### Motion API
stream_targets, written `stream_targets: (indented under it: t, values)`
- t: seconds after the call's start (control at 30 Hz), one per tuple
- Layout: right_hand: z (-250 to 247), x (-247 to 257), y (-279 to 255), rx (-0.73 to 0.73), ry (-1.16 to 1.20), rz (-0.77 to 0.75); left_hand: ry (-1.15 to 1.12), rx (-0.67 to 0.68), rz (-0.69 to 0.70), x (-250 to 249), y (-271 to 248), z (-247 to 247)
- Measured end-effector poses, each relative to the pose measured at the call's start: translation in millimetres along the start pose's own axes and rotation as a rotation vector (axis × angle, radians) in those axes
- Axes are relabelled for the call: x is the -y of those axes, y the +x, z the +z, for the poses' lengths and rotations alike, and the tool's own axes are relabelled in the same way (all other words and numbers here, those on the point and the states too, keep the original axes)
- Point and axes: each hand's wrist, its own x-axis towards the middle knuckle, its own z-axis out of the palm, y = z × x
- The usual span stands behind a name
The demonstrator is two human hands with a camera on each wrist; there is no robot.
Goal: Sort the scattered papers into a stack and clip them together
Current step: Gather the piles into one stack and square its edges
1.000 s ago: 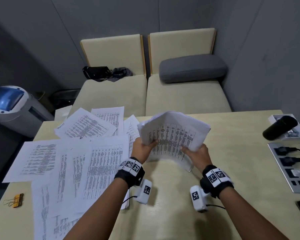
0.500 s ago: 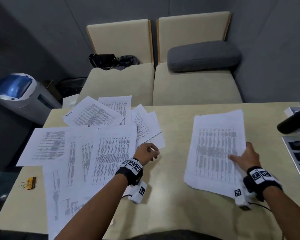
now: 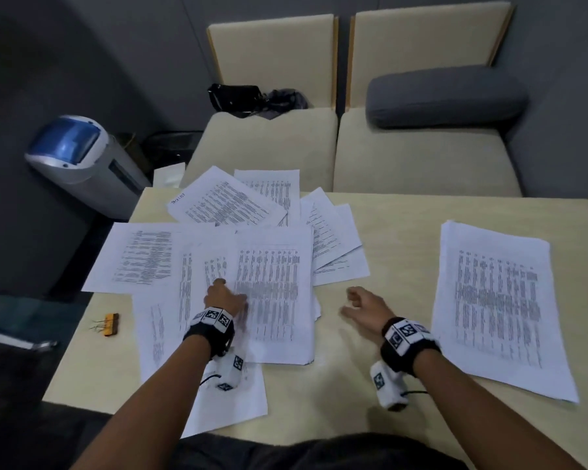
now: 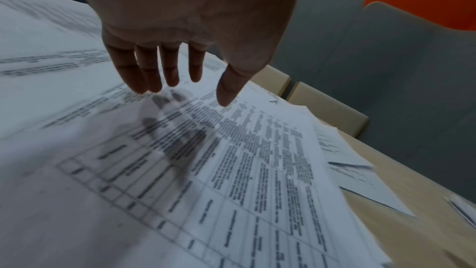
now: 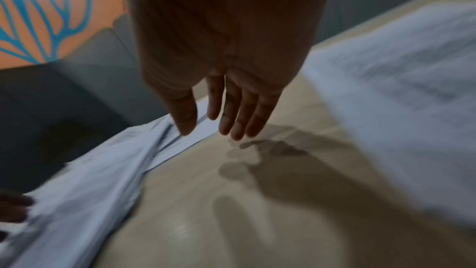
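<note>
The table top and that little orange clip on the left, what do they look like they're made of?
Table top: probably pale wood-look laminate, smooth satin, showing soft glare and hand shadows. Orange clip: thin wire handles look metal; its orange body is too small to tell.

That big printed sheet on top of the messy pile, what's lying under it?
Under the top sheet, other printed papers stick out at its left, far and near edges. The left hand is over it. How many sheets lie fully covered beneath cannot be seen.
</note>
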Motion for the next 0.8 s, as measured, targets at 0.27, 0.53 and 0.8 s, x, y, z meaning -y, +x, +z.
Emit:
stream_targets:
  t: [0.27, 0.53, 0.8]
  values:
    - [64, 63, 33, -0.062, 0.121, 0.182, -0.073, 0.156, -0.095, 10, 22, -1]
    - [72, 60, 46, -0.107, 0.170, 0.232, -0.343, 0.224, 0.334, -8, -20, -29]
    - [48, 38, 0, -0.159, 0.973, 0.135, -0.631, 0.319, 0.759, -67, -120, -65]
